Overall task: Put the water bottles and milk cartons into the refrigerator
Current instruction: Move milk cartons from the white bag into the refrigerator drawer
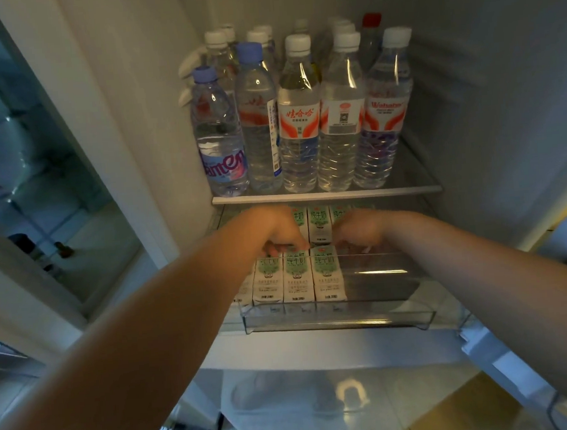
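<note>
The refrigerator stands open. Several water bottles (299, 119) stand upright in rows on the upper glass shelf (324, 195). Below it, a clear drawer (350, 321) is pulled out, with green-and-white milk cartons (298, 277) standing in a front row on its left side and more cartons (319, 225) behind them. My left hand (273, 229) reaches into the drawer, and its fingers curl down onto the top of a front-row carton. My right hand (360, 229) is beside it, just right of the cartons, with its fingers bent down into the drawer. What those fingers touch is hidden.
The right half of the drawer (380, 275) holds no cartons. The open refrigerator door (37, 165) with glass shelves is at the left. A closed translucent lower drawer (288, 399) sits beneath. Another door edge (521, 366) juts out at the lower right, over the floor (457, 411).
</note>
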Tool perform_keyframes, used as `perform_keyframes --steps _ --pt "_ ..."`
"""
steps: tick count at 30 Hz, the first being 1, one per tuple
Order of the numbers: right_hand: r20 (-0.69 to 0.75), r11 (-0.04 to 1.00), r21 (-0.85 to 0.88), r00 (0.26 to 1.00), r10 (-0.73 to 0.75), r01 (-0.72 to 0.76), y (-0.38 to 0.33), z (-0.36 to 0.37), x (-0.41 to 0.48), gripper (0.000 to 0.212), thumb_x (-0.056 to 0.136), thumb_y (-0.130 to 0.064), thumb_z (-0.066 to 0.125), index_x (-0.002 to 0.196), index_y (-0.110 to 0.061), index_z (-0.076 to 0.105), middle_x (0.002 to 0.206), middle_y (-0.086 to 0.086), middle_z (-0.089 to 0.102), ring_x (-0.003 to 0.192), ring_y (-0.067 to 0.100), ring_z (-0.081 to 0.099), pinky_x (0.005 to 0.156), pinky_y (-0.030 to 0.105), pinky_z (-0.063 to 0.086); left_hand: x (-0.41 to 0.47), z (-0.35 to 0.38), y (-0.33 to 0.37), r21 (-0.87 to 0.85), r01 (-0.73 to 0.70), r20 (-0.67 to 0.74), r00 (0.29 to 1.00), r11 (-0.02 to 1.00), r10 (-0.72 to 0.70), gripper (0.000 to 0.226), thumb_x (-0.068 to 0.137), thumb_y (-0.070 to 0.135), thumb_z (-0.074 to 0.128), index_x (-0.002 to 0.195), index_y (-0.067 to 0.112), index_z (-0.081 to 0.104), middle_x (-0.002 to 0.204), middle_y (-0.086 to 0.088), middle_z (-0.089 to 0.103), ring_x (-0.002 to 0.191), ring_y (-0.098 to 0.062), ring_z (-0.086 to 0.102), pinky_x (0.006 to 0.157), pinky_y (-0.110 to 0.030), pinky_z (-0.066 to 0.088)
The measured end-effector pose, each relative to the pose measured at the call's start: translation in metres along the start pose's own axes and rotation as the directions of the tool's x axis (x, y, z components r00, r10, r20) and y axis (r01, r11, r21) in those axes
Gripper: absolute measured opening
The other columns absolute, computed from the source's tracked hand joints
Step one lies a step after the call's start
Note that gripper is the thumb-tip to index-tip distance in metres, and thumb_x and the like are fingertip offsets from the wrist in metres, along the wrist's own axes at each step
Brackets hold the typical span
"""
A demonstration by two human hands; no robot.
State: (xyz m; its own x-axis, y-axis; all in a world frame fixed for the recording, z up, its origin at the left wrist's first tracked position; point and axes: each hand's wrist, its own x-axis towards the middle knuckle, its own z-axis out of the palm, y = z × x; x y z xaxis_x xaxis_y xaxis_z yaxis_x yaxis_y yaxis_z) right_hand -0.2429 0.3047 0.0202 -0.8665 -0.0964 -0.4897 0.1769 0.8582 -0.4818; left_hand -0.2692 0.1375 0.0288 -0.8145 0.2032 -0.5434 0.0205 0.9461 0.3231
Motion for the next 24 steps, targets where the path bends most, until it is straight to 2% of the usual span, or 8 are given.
perform_keyframes --steps 5,9,13,15,17,19,22,24 --pt "-0.408 0.926 0.211 0.889 -0.207 0.313 0.004 -0.010 -0.037 0.031 0.095 -0.025 0.057 0.125 -0.026 0.062 0.110 -0.001 0.068 0.089 0.012 0.065 0.068 0.023 0.044 -0.030 -0.009 -0.004 -0.034 -0.187 -0.391 0.907 0.982 0.159 0.033 0.089 0.045 0.066 0.099 0.014 0.066 0.094 -0.008 0.072 0.083 -0.020 0.067 0.077 -0.039 0.055" --pt "-0.641 0.893 0.100 0.715 -0.279 0.438 0.009 0.013 -0.068 0.019 0.093 -0.027 0.059 0.109 -0.030 0.068 0.095 -0.014 0.068 0.087 0.005 0.063 0.076 0.027 0.051 -0.069 0.021 -0.006 -0.041 -0.330 -0.614 0.753 0.943 0.237 0.016 0.092 0.045 0.062 0.095 0.030 0.058 0.085 0.011 0.065 0.079 -0.008 0.063 0.073 -0.037 0.056" --pt "-0.788 0.899 -0.173 0.491 -0.371 0.402 0.016 0.043 -0.084 0.016 0.089 -0.023 0.062 0.102 -0.022 0.071 0.093 -0.005 0.071 0.084 0.019 0.064 0.078 0.041 0.053 -0.085 0.057 -0.019 0.052 -0.268 -0.725 0.653 0.962 0.221 0.017 0.095 0.051 0.051 0.094 0.035 0.057 0.084 0.017 0.063 0.072 -0.003 0.059 0.063 -0.030 0.054" --pt "-0.838 0.885 -0.245 0.373 -0.399 0.396 0.018 0.054 -0.085 0.015 0.087 -0.022 0.062 0.099 -0.020 0.072 0.089 -0.004 0.071 0.082 0.020 0.063 0.085 0.043 0.048 -0.088 0.074 -0.026 0.154 -0.242 -0.842 0.475 0.958 0.255 0.016 0.096 0.046 0.052 0.089 0.033 0.060 0.079 0.017 0.062 0.065 -0.005 0.057 0.059 -0.024 0.044" --pt "-0.875 0.889 -0.276 0.288 -0.390 0.364 0.021 0.069 -0.086 0.015 0.086 -0.023 0.060 0.095 -0.020 0.072 0.087 -0.006 0.071 0.085 0.019 0.062 0.093 0.042 0.039 -0.087 0.093 -0.032 0.220 -0.226 -0.925 0.260 0.949 0.277 0.016 0.094 0.037 0.054 0.091 0.027 0.065 0.089 0.012 0.066 0.079 -0.011 0.059 0.072 -0.026 0.038" --pt "-0.885 0.885 -0.306 0.238 -0.401 0.351 0.025 0.091 -0.088 0.016 0.088 -0.024 0.058 0.095 -0.020 0.072 0.092 -0.007 0.071 0.095 0.017 0.060 0.103 0.045 0.032 -0.081 0.114 -0.039 0.237 -0.234 -0.953 0.134 0.943 0.272 0.020 0.093 0.033 0.052 0.097 0.021 0.068 0.104 0.005 0.067 0.096 -0.019 0.058 0.085 -0.031 0.035" --pt "-0.871 0.878 -0.339 0.238 -0.429 0.339 0.037 0.123 -0.087 0.034 0.087 -0.025 0.056 0.118 -0.017 0.067 0.126 -0.002 0.063 0.125 0.020 0.051 0.114 0.053 0.021 -0.068 0.143 -0.047 0.256 -0.277 -0.957 0.063 0.926 0.284 0.029 0.092 0.032 0.050 0.115 0.018 0.062 0.127 -0.005 0.061 0.118 -0.029 0.054 0.105 -0.044 0.032" --pt "-0.861 0.885 -0.372 0.252 -0.442 0.281 0.046 0.138 -0.083 0.053 0.082 -0.026 0.058 0.134 -0.017 0.055 0.147 0.003 0.047 0.142 0.024 0.034 0.118 0.053 0.009 -0.061 0.159 -0.050 0.229 -0.266 -0.965 0.065 0.936 0.254 0.040 0.091 0.034 0.050 0.129 0.021 0.050 0.143 -0.009 0.045 0.136 -0.033 0.038 0.116 -0.053 0.020"
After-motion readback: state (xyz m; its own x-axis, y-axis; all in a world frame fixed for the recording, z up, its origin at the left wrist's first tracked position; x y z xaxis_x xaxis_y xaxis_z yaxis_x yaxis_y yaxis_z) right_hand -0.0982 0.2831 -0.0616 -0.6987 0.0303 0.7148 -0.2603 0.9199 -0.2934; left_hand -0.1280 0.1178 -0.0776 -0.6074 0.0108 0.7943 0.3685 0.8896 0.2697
